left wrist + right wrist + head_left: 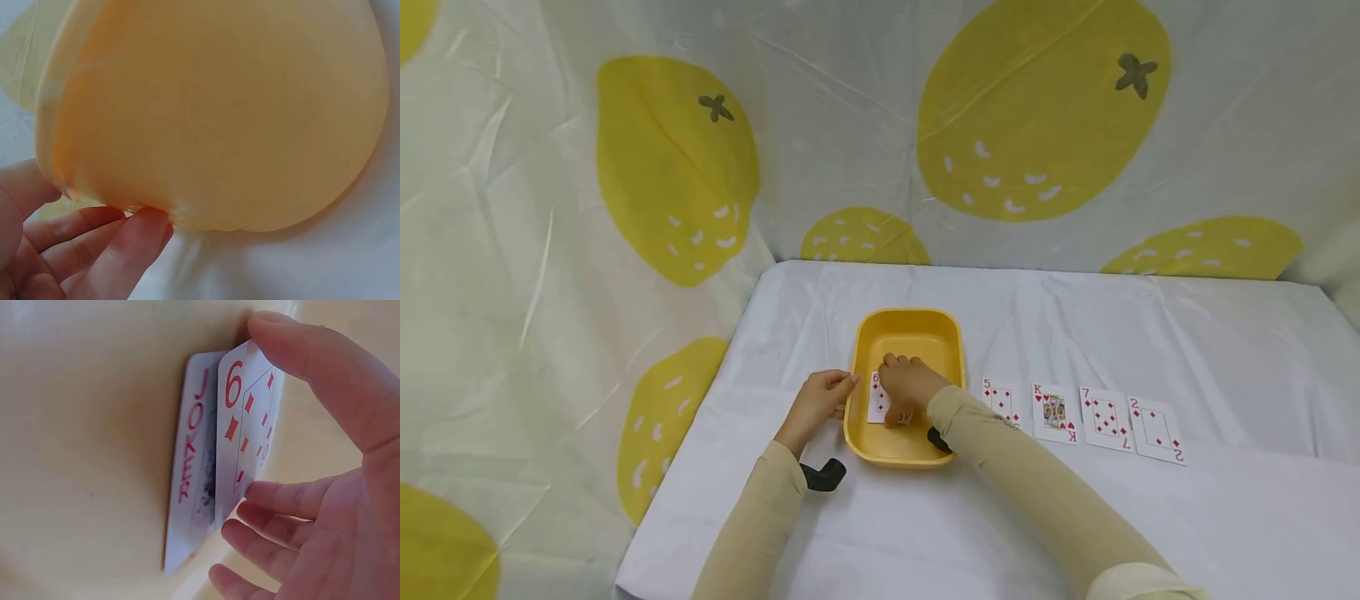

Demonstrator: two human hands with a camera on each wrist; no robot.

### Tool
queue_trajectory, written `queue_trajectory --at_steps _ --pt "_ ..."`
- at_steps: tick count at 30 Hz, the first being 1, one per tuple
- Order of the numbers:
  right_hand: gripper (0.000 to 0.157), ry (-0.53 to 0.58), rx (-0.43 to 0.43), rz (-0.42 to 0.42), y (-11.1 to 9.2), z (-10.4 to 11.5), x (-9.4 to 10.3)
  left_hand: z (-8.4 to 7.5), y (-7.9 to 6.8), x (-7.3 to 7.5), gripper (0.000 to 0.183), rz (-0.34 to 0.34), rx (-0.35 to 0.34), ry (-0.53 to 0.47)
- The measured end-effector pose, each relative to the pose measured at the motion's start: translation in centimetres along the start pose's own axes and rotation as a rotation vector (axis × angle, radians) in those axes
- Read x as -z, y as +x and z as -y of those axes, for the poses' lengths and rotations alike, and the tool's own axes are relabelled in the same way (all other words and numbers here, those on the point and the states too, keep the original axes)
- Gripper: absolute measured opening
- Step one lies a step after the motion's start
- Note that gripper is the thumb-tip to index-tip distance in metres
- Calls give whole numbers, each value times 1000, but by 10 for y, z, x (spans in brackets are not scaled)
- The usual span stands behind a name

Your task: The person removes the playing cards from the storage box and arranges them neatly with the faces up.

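Observation:
A yellow plastic tub (901,461) with rounded corners stands on the white cloth. My left hand (818,404) pinches its left rim; the left wrist view has the thumb and fingers (128,247) at the tub's edge. Inside the tub, my right hand (910,383) holds a six of diamonds (240,434) by its edges, thumb at one end and fingertips along the other. Right behind that card, a joker card (187,469) rests against the tub's pale-looking surface, partly covered by the six. In the head view the right hand hides part of the six.
To the right of the tub lies a row of face-up cards: a five of diamonds (998,396), partly behind the right sleeve, a king of hearts (1054,412), a seven of diamonds (1106,418) and a two of diamonds (1156,428). Lemon-print curtains (850,125) hang around the table.

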State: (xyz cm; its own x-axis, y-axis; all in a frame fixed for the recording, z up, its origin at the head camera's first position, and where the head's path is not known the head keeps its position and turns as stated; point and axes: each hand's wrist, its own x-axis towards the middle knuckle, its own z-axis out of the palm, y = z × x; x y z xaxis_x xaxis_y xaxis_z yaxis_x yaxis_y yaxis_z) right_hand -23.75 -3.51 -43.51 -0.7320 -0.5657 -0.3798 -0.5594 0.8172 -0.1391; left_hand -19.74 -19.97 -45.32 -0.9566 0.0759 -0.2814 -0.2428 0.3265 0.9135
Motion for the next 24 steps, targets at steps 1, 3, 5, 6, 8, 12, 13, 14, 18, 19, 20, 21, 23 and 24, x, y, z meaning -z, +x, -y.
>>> queue_trajectory --at_steps 1,3,5,6,8,12,13,14,18,19,20,21,23,24 --pt "82 -3 2 -2 0 0 0 0 0 0 34 1 0 -7" --pt "82 1 11 -17 -1 -1 2 1 0 -1 34 3 -5 -24" --pt "80 -5 18 -32 -2 -3 5 0 0 -2 33 1 -11 -39" --pt "79 0 21 -39 -3 -3 7 0 0 -2 32 -1 -15 -44" --pt "77 20 24 -47 -5 -5 12 0 -1 -2 30 -7 -20 -45" --pt "78 45 30 -47 -12 -10 24 -1 -1 -3 29 -14 -19 -42" --pt "79 47 32 -48 -14 -11 27 -1 -1 -3 29 -14 -17 -38" --pt "81 43 33 -49 -16 -13 30 -1 -1 -3 29 -13 -15 -39" --pt "88 43 37 -54 -24 -20 43 0 -1 -2 30 -11 -11 -43" --pt "89 48 40 -56 -27 -21 45 0 -1 -2 30 -10 -8 -46" --pt "89 47 45 -60 -29 -24 47 0 0 -2 31 -8 -6 -52" --pt "89 51 53 -68 -32 -26 49 0 -1 -2 31 -4 -6 -54" --pt "88 52 62 -82 -37 -31 52 -1 -1 -1 32 7 -4 -67" --pt "86 52 65 -92 -40 -34 53 -2 -2 -1 33 16 -5 -73"
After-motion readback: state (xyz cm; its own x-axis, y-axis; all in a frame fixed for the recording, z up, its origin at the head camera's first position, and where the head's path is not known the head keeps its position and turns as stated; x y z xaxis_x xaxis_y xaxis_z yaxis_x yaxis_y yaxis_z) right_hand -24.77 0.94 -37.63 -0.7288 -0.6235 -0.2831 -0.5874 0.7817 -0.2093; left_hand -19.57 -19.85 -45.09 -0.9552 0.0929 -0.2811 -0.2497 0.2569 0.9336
